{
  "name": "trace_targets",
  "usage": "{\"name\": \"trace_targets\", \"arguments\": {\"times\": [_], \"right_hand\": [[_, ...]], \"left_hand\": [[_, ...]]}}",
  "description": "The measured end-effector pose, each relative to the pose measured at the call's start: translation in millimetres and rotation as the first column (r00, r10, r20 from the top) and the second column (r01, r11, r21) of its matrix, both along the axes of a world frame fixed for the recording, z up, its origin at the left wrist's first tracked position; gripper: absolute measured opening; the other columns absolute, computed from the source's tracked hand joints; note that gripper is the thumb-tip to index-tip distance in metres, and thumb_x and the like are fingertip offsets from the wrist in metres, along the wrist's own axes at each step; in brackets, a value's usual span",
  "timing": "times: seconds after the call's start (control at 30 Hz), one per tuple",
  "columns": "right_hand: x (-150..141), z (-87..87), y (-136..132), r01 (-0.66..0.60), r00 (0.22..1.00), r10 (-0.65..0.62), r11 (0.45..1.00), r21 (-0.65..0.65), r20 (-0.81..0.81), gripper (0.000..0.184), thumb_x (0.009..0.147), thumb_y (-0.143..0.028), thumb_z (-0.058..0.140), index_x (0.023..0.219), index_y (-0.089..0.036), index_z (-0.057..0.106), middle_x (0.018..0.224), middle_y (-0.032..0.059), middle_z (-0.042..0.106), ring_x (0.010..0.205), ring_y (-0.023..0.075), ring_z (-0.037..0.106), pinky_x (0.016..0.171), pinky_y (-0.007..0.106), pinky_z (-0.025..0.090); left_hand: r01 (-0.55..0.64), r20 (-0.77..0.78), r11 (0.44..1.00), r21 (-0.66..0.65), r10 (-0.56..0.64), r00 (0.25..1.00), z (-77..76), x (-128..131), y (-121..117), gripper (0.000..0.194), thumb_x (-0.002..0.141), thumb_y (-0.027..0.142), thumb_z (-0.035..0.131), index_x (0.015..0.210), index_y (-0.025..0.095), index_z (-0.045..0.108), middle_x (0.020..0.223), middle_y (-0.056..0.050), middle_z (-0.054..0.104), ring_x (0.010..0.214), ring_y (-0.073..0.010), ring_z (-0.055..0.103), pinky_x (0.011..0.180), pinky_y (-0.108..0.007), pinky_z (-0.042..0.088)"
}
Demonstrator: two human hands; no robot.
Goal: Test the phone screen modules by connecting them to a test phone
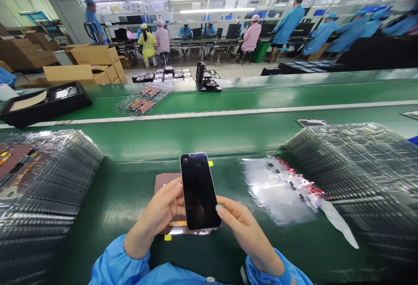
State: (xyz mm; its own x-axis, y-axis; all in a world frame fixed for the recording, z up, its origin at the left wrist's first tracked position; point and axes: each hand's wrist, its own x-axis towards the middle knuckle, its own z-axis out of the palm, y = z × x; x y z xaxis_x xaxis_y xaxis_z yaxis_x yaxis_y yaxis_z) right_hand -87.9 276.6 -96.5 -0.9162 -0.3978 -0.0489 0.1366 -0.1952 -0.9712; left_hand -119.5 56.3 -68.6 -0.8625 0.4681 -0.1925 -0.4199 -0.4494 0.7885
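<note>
A smartphone with a dark glossy screen and a thin pale rim is held up, tilted, in front of me. My left hand grips its left edge, fingers curled partly behind it. At the lower right edge, my right hand pinches the phone between thumb and fingers. Beneath the phone lies a brownish flat sheet, mostly hidden, with an orange strip and small yellow tabs at its edges. To the right are thin clear films with red and black marks.
Tall stacks of clear plastic trays stand at left and right. Beyond a white strip are a tray of brown parts, a black fixture and a black box. Several people sit or stand at far benches.
</note>
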Motion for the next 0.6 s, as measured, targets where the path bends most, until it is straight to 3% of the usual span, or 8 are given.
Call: {"name": "trace_targets", "arguments": {"times": [0.1, 0.2, 0.3, 0.37, 0.47, 0.6], "right_hand": [[-1.1, -1.4, 1.5, 0.025, 1.000, -0.024, 0.999, 0.041, -0.017, 0.040, 0.095, -0.046, 0.056, 0.127, -0.023, 0.066, 0.107, 0.0076, 0.075, 0.093, 0.0210, 0.069, 0.083, 0.036, 0.058], [-0.9, -2.5, 1.2, 0.040, 0.998, -0.035, 0.995, 0.094, -0.054, 0.041, 0.095, -0.048, 0.056, 0.126, -0.023, 0.067, 0.113, 0.0078, 0.073, 0.097, 0.0218, 0.069, 0.089, 0.038, 0.057], [0.0, -1.7, 0.5, 0.040, 0.998, -0.035, 0.994, 0.098, -0.049, 0.043, 0.095, -0.049, 0.055, 0.128, -0.023, 0.066, 0.104, 0.0069, 0.075, 0.085, 0.0185, 0.070, 0.079, 0.034, 0.059], [0.8, -0.5, 0.5, 0.007, 1.000, -0.005, 0.994, 0.108, -0.021, 0.046, 0.097, -0.049, 0.052, 0.132, -0.022, 0.062, 0.097, 0.0063, 0.076, 0.077, 0.0170, 0.070, 0.072, 0.032, 0.059], [2.1, 0.0, 0.7, -0.074, 0.997, 0.072, 0.990, 0.117, 0.027, 0.052, 0.095, -0.051, 0.055, 0.135, -0.019, 0.058, 0.090, 0.0079, 0.077, 0.081, 0.0196, 0.074, 0.074, 0.032, 0.060], [3.0, -4.2, 0.5, -0.005, 1.000, 0.003, 0.996, 0.087, 0.013, 0.052, 0.091, -0.052, 0.061, 0.126, -0.014, 0.063, 0.082, 0.0097, 0.078, 0.078, 0.0216, 0.075, 0.075, 0.037, 0.061]], "left_hand": [[-0.014, -0.018, 0.999, -0.030, 0.014, 1.000, -0.4, 7.8, 1.8, 0.033, 0.092, 0.033, 0.064, 0.121, 0.017, 0.067, 0.091, -0.007, 0.072, 0.079, -0.0136, 0.069, 0.075, -0.025, 0.059], [-0.053, -0.033, 0.999, 0.002, 0.053, 0.998, 0.1, 10.3, 4.5, 0.024, 0.088, 0.033, 0.070, 0.105, 0.016, 0.073, 0.071, 0.000, 0.061, 0.059, -0.0042, 0.056, 0.055, -0.011, 0.047], [-0.091, -0.023, 0.996, 0.000, 0.091, 0.996, 2.3, 9.4, 7.3, 0.025, 0.083, 0.035, 0.076, 0.094, 0.013, 0.074, 0.059, 0.004, 0.049, 0.049, -0.0012, 0.042, 0.045, -0.009, 0.034], [-0.124, -0.030, 0.992, -0.034, 0.123, 0.992, 4.3, 8.0, 7.9, 0.030, 0.080, 0.037, 0.078, 0.095, 0.012, 0.074, 0.059, 0.004, 0.049, 0.050, -0.0022, 0.043, 0.045, -0.010, 0.035], [-0.164, -0.058, 0.980, -0.111, 0.159, 0.986, 6.1, 6.1, 6.2, 0.040, 0.079, 0.041, 0.078, 0.106, 0.013, 0.073, 0.072, -0.002, 0.062, 0.064, -0.0091, 0.059, 0.055, -0.015, 0.048], [-0.116, -0.072, 0.979, -0.166, 0.106, 0.992, 3.9, 7.1, 1.7, 0.043, 0.088, 0.047, 0.066, 0.121, 0.018, 0.066, 0.097, -0.008, 0.070, 0.086, -0.0182, 0.068, 0.076, -0.030, 0.058]]}}
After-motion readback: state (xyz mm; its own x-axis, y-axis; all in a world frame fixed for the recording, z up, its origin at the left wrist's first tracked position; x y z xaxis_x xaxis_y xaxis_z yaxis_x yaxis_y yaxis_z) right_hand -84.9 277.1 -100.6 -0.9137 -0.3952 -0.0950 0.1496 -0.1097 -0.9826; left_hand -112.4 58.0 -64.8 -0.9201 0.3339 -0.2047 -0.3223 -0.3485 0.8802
